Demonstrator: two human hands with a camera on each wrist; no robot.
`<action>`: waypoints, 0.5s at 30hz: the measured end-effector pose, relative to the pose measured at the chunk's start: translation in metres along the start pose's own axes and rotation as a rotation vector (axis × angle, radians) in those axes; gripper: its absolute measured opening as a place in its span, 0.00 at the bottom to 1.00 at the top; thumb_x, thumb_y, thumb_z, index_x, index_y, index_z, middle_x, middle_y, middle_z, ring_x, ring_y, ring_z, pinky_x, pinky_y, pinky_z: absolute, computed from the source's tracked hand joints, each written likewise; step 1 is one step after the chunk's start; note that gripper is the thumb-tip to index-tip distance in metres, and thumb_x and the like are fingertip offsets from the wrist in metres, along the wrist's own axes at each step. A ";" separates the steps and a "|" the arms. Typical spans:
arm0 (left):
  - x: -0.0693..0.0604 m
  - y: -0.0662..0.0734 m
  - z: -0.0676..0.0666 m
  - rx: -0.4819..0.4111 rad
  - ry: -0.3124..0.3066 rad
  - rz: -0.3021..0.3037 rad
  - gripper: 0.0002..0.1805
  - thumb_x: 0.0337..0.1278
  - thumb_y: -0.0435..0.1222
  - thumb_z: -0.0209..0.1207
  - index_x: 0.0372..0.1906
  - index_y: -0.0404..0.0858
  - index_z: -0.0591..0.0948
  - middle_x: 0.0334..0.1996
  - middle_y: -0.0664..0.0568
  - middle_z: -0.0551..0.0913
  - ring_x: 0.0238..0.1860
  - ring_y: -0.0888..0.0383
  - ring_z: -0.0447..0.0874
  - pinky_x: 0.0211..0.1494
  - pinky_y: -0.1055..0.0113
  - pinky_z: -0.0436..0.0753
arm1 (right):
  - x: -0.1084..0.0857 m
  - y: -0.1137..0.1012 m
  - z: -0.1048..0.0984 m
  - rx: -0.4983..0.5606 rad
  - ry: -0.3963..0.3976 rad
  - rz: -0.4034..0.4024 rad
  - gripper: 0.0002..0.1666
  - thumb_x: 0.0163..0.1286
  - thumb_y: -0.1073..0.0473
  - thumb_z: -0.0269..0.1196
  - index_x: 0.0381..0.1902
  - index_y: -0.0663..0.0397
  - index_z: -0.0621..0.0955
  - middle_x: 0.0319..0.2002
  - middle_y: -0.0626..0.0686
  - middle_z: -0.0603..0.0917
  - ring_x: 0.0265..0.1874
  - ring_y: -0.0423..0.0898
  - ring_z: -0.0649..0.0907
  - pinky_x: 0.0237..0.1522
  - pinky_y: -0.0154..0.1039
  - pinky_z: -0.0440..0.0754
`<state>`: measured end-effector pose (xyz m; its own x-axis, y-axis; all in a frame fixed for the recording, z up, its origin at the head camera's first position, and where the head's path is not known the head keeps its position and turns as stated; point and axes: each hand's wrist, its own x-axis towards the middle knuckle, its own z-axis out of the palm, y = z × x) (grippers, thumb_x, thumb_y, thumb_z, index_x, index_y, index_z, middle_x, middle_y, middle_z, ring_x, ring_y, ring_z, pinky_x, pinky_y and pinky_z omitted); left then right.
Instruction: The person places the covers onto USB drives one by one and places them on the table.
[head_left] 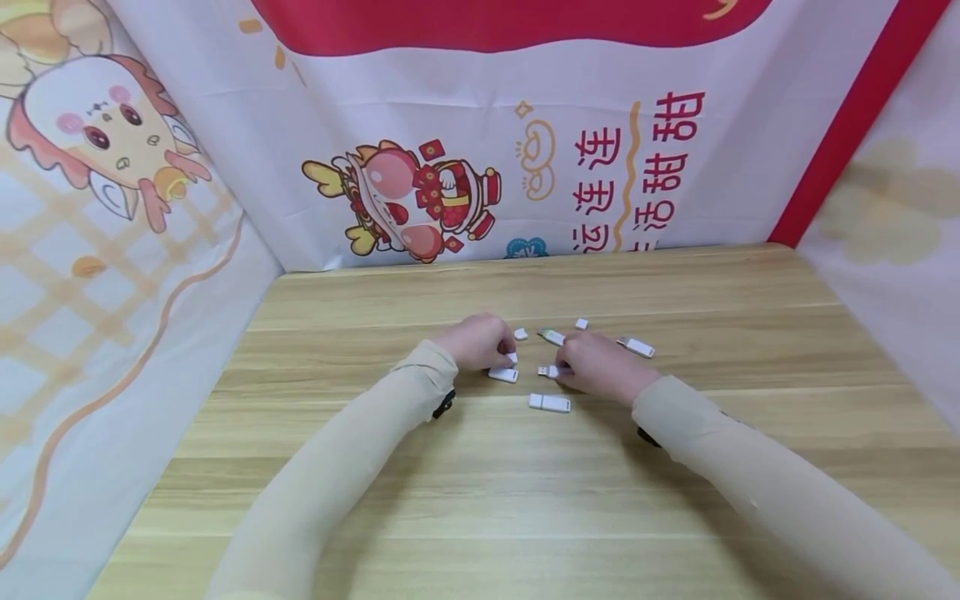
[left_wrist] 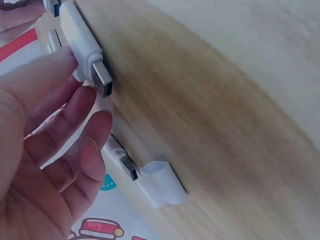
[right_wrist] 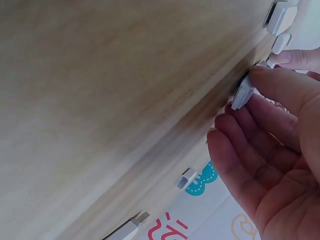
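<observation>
While the right hand [head_left: 597, 364] is pinching a white plastic USB stick [head_left: 553, 372], its bare metal plug [head_left: 542, 371] pointing towards the left hand [head_left: 480, 342], that left hand is gripping a small white plastic cap [head_left: 513, 358]. Beyond a closed white rectangular stick [head_left: 550, 403], both held pieces are being partly hidden. Under that closed stick a pale wood-grain tabletop [head_left: 450, 500] is spreading; farther beyond, white printed cloth walls [head_left: 465, 100] are rising, cut off above.
</observation>
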<state>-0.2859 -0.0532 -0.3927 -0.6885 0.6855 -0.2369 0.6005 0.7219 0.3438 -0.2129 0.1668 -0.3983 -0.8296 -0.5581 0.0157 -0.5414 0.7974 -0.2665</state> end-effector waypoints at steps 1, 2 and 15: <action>0.000 0.001 0.001 0.006 0.005 0.000 0.08 0.59 0.40 0.68 0.42 0.44 0.88 0.32 0.60 0.83 0.34 0.62 0.80 0.41 0.70 0.80 | -0.001 0.000 0.000 0.009 0.002 -0.002 0.04 0.64 0.60 0.70 0.30 0.53 0.88 0.23 0.43 0.79 0.22 0.39 0.76 0.28 0.36 0.78; 0.000 0.002 0.001 0.016 0.011 0.001 0.08 0.59 0.41 0.68 0.42 0.44 0.88 0.32 0.60 0.83 0.34 0.62 0.80 0.40 0.70 0.79 | -0.002 0.000 -0.001 0.017 0.002 -0.005 0.04 0.64 0.60 0.70 0.28 0.53 0.87 0.21 0.43 0.79 0.21 0.39 0.75 0.27 0.36 0.77; -0.001 0.012 0.006 0.010 0.082 -0.004 0.08 0.61 0.40 0.67 0.40 0.40 0.89 0.29 0.58 0.83 0.31 0.63 0.80 0.37 0.71 0.79 | -0.025 -0.007 -0.015 0.059 0.083 -0.013 0.06 0.62 0.62 0.70 0.25 0.51 0.85 0.21 0.42 0.79 0.20 0.37 0.74 0.26 0.36 0.77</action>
<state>-0.2754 -0.0450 -0.3937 -0.7216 0.6730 -0.1626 0.6017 0.7257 0.3337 -0.1899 0.1786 -0.3818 -0.8324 -0.5453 0.0987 -0.5452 0.7741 -0.3218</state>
